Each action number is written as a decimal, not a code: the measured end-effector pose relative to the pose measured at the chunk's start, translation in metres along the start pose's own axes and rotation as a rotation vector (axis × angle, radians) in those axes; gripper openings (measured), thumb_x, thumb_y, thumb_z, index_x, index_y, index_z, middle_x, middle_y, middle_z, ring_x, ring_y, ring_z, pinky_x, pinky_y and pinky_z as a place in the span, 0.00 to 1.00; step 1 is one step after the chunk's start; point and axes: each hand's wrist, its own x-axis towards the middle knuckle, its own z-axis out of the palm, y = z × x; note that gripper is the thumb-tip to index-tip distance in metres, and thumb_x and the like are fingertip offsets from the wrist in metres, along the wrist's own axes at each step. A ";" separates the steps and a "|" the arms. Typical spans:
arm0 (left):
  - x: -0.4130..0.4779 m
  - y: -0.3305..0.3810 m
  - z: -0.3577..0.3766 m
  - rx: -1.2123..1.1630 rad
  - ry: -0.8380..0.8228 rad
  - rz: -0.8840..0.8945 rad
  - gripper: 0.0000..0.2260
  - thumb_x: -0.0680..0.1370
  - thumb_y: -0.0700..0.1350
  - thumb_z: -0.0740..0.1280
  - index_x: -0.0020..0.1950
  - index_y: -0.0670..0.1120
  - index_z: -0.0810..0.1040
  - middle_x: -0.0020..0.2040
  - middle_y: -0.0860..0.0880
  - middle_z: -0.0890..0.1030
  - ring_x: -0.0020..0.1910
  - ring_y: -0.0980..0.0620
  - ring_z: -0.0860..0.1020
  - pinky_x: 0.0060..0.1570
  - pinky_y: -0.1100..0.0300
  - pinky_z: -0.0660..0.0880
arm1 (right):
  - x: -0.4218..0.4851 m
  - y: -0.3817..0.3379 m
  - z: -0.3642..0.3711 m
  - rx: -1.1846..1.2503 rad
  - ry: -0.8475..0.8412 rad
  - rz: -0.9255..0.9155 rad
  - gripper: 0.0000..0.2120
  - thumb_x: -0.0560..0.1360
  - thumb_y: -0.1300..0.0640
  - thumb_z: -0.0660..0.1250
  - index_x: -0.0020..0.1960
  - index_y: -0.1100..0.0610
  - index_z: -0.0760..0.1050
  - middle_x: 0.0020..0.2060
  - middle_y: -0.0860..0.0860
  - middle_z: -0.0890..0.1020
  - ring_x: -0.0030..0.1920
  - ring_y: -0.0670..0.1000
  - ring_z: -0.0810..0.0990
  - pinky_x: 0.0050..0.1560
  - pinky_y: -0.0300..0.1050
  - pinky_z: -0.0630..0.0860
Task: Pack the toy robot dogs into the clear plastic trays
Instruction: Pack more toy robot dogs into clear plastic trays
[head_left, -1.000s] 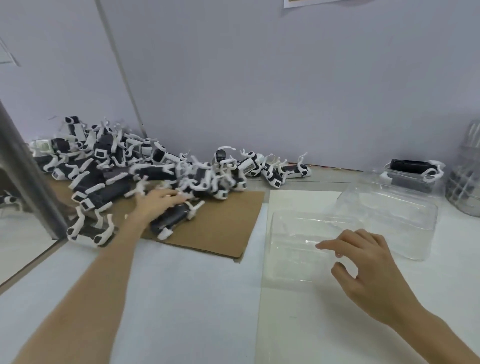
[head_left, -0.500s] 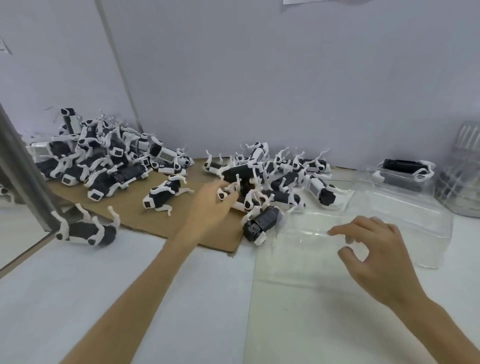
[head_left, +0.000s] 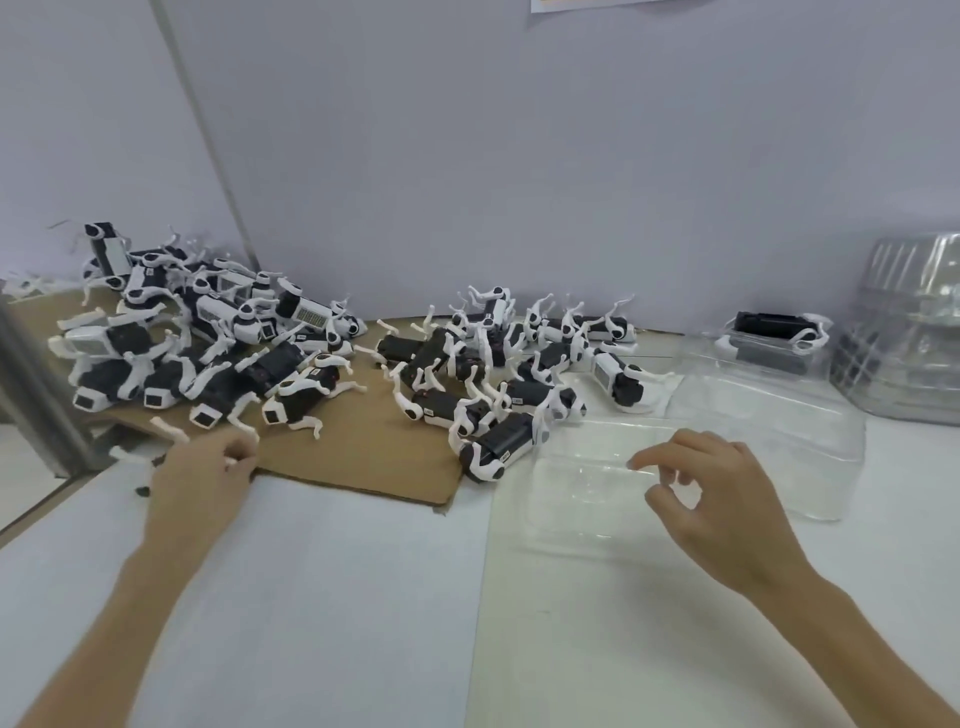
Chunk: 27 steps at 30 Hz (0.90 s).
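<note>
Several black-and-white toy robot dogs lie in a big heap (head_left: 208, 343) on the left of a brown cardboard sheet (head_left: 363, 447). A smaller cluster (head_left: 493, 374) lies at the sheet's right end, beside an empty clear plastic tray (head_left: 582, 499). My left hand (head_left: 202, 478) covers and grips a single dog (head_left: 167, 429) at the cardboard's front left corner; only its white legs show. My right hand (head_left: 717, 499) hovers over the clear tray with fingers loosely bent, holding nothing.
A second clear tray (head_left: 779, 415) stands behind the first. Further back, another tray holds one dog (head_left: 774, 332). A stack of clear trays (head_left: 914, 338) sits at the far right, against the grey wall. A metal post (head_left: 31, 384) stands at the left.
My left hand swept several dogs rightwards to the tray's edge, then went back left and took hold of the lone dog at the cardboard's front corner. My right hand stayed over the tray.
</note>
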 end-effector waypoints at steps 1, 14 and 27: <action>0.000 0.009 0.005 -0.025 0.023 0.015 0.09 0.75 0.34 0.72 0.42 0.48 0.79 0.43 0.47 0.84 0.41 0.47 0.77 0.45 0.54 0.69 | 0.000 0.000 0.000 0.011 -0.003 0.010 0.10 0.67 0.57 0.65 0.44 0.47 0.82 0.34 0.43 0.76 0.40 0.43 0.75 0.49 0.45 0.67; -0.004 0.177 0.047 -0.550 -0.318 0.405 0.07 0.77 0.37 0.70 0.45 0.48 0.84 0.55 0.54 0.84 0.56 0.54 0.82 0.59 0.63 0.75 | -0.001 -0.001 -0.003 0.056 -0.074 0.067 0.10 0.68 0.56 0.64 0.43 0.46 0.82 0.35 0.43 0.76 0.42 0.45 0.74 0.53 0.36 0.64; -0.061 0.157 0.105 -0.249 -0.203 0.519 0.16 0.73 0.50 0.74 0.60 0.53 0.79 0.60 0.58 0.75 0.60 0.55 0.72 0.57 0.55 0.72 | 0.000 0.003 -0.015 -0.014 -0.186 0.078 0.05 0.65 0.51 0.62 0.36 0.45 0.77 0.32 0.43 0.76 0.40 0.46 0.74 0.45 0.41 0.70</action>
